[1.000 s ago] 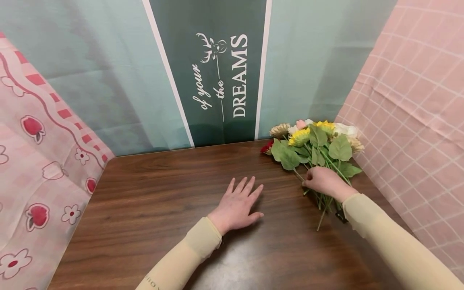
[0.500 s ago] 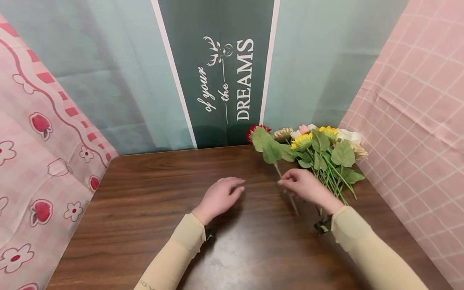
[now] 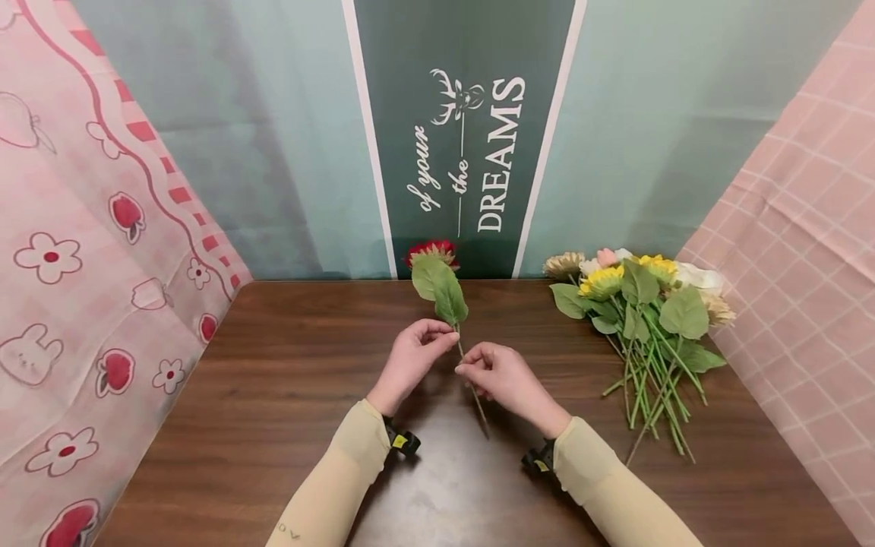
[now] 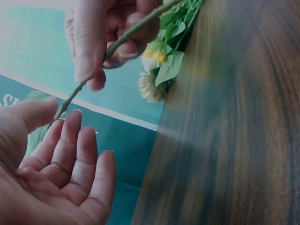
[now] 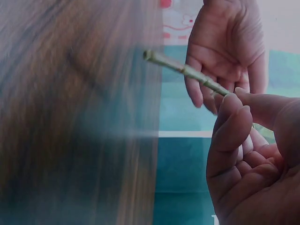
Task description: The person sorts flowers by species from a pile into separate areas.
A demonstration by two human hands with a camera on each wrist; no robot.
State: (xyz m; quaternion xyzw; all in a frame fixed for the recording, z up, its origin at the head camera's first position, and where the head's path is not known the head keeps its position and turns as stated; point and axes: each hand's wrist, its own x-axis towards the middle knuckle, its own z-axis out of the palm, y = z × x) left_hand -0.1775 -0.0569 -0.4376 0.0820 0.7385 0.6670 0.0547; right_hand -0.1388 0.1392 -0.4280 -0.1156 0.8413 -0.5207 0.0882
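Observation:
A red flower (image 3: 434, 254) with two green leaves stands tilted over the middle of the table, bloom towards the back. My left hand (image 3: 410, 358) pinches its stem just below the leaves, between thumb and index finger; the other fingers are loosely bent in the left wrist view. Lower on the same stem (image 5: 187, 71), my right hand (image 3: 507, 384) pinches it with thumb and fingertips. The cut lower end of the stem sticks out past the right hand towards the front.
A bunch of flowers (image 3: 632, 319), yellow, white, pink and beige, lies at the right, its green stems towards the front. Behind the brown wooden table (image 3: 273, 425) hangs a green cloth (image 3: 294, 152). Pink cloths (image 3: 75, 304) flank both sides.
The right hand has drawn the red flower out of the bunch and carried it left to the middle. The left hand, earlier spread flat on the table, has risen and now pinches the stem.

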